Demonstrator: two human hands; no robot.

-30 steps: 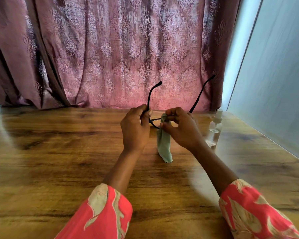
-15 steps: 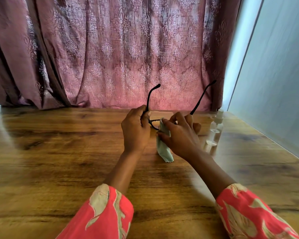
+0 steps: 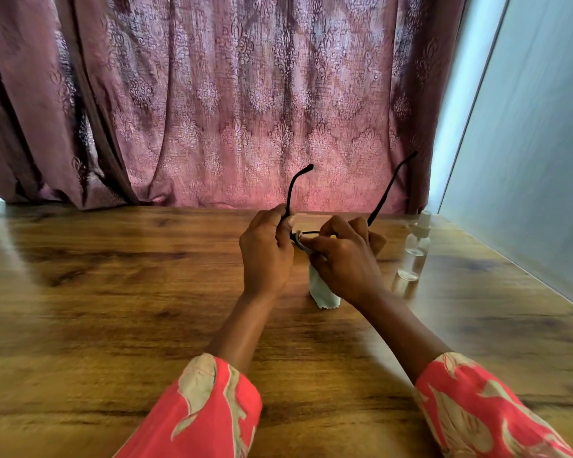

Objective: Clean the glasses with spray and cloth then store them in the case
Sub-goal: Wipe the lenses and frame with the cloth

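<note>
Black-framed glasses (image 3: 291, 193) are held above the wooden table, both temple arms pointing up and away from me. My left hand (image 3: 266, 256) grips the frame at its left hinge. My right hand (image 3: 344, 259) pinches a pale green cloth (image 3: 321, 289) against the lens area near the frame's middle; the cloth's tail hangs down to the table. The lenses are mostly hidden behind my fingers. A small clear spray bottle (image 3: 414, 251) with a white nozzle stands upright to the right of my hands. No case is in view.
The wooden table (image 3: 113, 309) runs up to a patterned maroon curtain (image 3: 229, 94) at the back. A pale wall (image 3: 526, 160) borders the table on the right, close behind the spray bottle.
My right hand has shifted with the cloth along the frame toward my left hand. The glasses have sunk slightly and tilted, and the hanging cloth tail looks shorter.
</note>
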